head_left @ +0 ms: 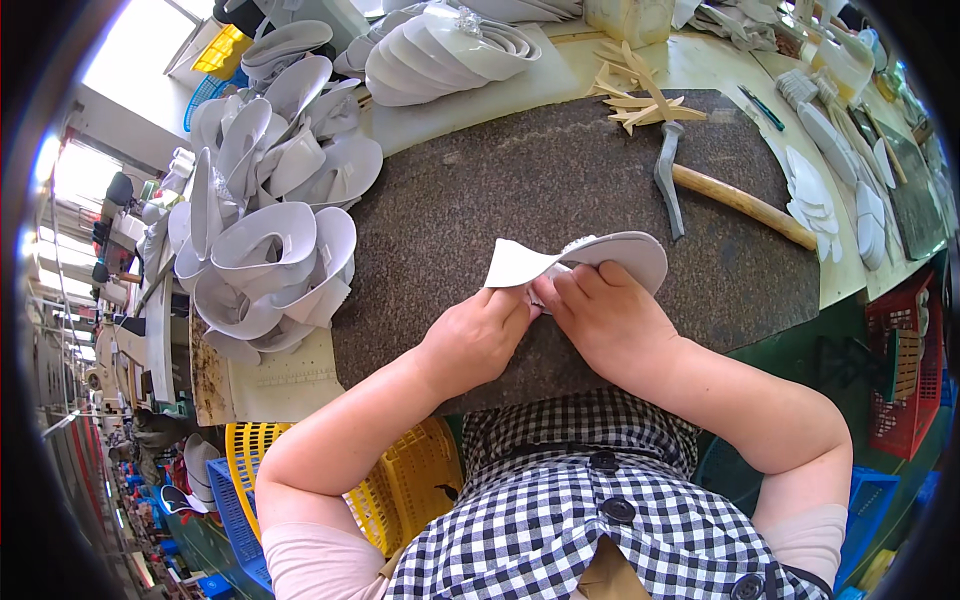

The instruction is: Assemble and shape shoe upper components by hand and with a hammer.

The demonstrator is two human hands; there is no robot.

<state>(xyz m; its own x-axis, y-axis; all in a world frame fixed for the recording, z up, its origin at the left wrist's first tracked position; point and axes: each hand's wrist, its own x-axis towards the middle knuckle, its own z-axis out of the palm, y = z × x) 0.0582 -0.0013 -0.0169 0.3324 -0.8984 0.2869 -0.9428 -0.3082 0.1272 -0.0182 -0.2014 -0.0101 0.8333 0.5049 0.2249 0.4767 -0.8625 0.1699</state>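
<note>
Over the dark speckled work mat (480, 180) I hold a white curved shoe upper (630, 255) up off the surface. My left hand (478, 338) is closed on its near left side, fingertips pinching the edge. Close beside it, my right hand (608, 318) has its fingers curled over the near right side, the two hands almost touching. The pinched part between the fingers is mostly hidden. Beyond my right hand lies a hammer (740, 203) with a wooden handle and a long curved metal head.
A heap of white shoe uppers (265, 240) stands left of the mat, with a neat stack (435, 60) behind. Wooden slivers (645, 100) lie at the far edge. White cut pieces (812, 195) and a pen (762, 107) are at right. A yellow basket (415, 480) sits below the table.
</note>
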